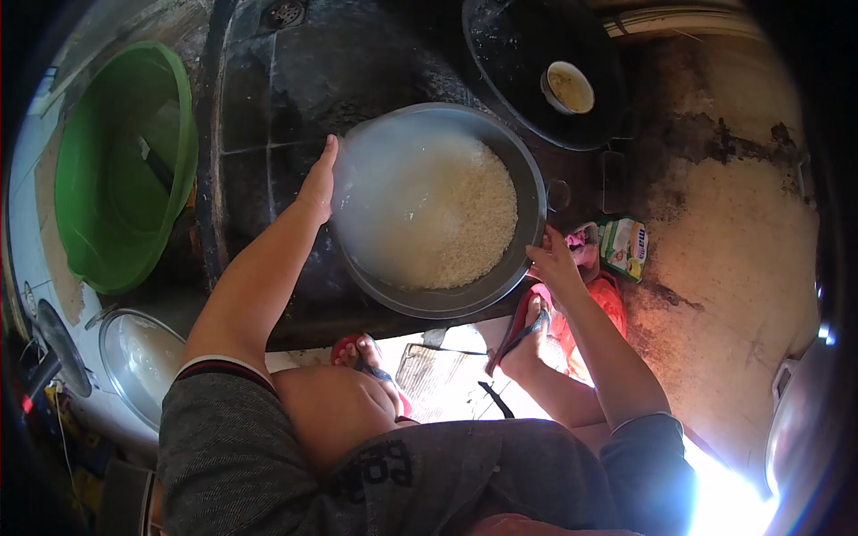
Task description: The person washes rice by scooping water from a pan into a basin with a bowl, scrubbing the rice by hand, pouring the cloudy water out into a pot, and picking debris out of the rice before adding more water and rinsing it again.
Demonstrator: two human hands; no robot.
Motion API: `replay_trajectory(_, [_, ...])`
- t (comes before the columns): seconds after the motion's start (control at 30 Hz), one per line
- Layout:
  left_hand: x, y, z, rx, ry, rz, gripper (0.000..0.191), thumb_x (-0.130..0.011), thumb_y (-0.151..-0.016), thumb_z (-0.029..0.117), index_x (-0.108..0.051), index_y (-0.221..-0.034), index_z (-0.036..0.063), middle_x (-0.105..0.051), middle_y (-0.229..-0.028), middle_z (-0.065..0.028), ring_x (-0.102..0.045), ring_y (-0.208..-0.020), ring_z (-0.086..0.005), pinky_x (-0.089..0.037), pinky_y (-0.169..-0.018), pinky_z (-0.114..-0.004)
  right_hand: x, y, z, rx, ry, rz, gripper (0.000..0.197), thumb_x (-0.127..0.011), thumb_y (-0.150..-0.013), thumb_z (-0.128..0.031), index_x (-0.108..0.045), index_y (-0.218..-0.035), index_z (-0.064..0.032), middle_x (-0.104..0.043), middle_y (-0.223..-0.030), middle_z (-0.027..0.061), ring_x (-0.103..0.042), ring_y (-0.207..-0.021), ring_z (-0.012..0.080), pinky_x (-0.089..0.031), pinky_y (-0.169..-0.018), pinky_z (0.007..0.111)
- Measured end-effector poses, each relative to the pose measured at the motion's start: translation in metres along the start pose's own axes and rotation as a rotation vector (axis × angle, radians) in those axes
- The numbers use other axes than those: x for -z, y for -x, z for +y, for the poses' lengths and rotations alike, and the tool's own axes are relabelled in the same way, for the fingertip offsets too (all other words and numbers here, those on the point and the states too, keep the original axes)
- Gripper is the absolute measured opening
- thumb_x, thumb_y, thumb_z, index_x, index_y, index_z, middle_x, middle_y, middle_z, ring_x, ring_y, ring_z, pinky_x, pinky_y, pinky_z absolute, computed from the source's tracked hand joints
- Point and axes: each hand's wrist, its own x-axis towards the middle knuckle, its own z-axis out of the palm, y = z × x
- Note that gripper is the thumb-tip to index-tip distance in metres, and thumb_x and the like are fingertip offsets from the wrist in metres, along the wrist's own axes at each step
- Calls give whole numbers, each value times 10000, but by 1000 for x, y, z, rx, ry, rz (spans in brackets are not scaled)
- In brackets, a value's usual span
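A round grey metal basin (529, 201) is tilted in front of me, with cloudy water and white grains, probably rice (479, 221), heaped toward its right side. My left hand (320, 181) presses against the basin's left rim, palm inward and thumb up. At the lower right rim my right hand (555, 258) grips the edge, thumb on top and fingers partly hidden beneath. Whether the basin rests on the dark surface cannot be told.
A green plastic tub (120, 181) with a dark-handled tool stands at left. Upper right, a large dark pan (516, 100) holds a small bowl (568, 87). A green-and-white packet (625, 248) and a red plastic bag (606, 305) lie by my right arm. A drain (287, 13) is at the top.
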Motion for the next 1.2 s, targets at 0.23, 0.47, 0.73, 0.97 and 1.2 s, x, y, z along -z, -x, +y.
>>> replay_trajectory(0.23, [19,-13,-6,-11,-2,-47,830,-393,-775,700,-355,-1324,78,-335,-1376,-124,-292,-1268,-270,-211,-1032,-427,0,7,-10,9,57,-58,616,-551,-803,-60,-237,-1329,10,-509,-1136,135,-575,-920,180,-515,-705,288])
replay_trajectory(0.47, [11,2,2,-11,4,-86,852,-390,-762,716,-351,-1325,77,-359,-1360,-112,-315,-1252,-268,-224,-1027,-416,4,9,-10,5,19,-96,629,-557,-804,-80,-239,-1344,-19,-501,-1148,104,-559,-939,168,-500,-736,296])
replay_trajectory(0.73, [25,0,0,-78,6,-122,736,-333,-829,656,-395,-1290,86,-417,-1306,-88,-363,-1210,-220,-272,-1003,-362,2,13,-18,30,53,-121,649,-574,-793,-79,-241,-1344,-4,-534,-1098,137,-588,-886,187,-492,-746,301])
replay_trajectory(0.97, [35,4,-1,-54,-70,-158,710,-288,-843,652,-388,-1309,126,-443,-1288,-74,-389,-1193,-213,-306,-966,-357,5,13,-14,48,69,-160,671,-585,-790,-79,-230,-1356,-20,-520,-1090,134,-586,-884,183,-497,-749,297])
replay_trajectory(1.2, [23,16,7,-79,-96,-147,738,-250,-846,657,-372,-1321,106,-433,-1304,-64,-389,-1198,-214,-293,-983,-352,6,15,-14,39,42,-184,673,-586,-792,-75,-227,-1360,-26,-492,-1100,131,-576,-919,189,-499,-767,297])
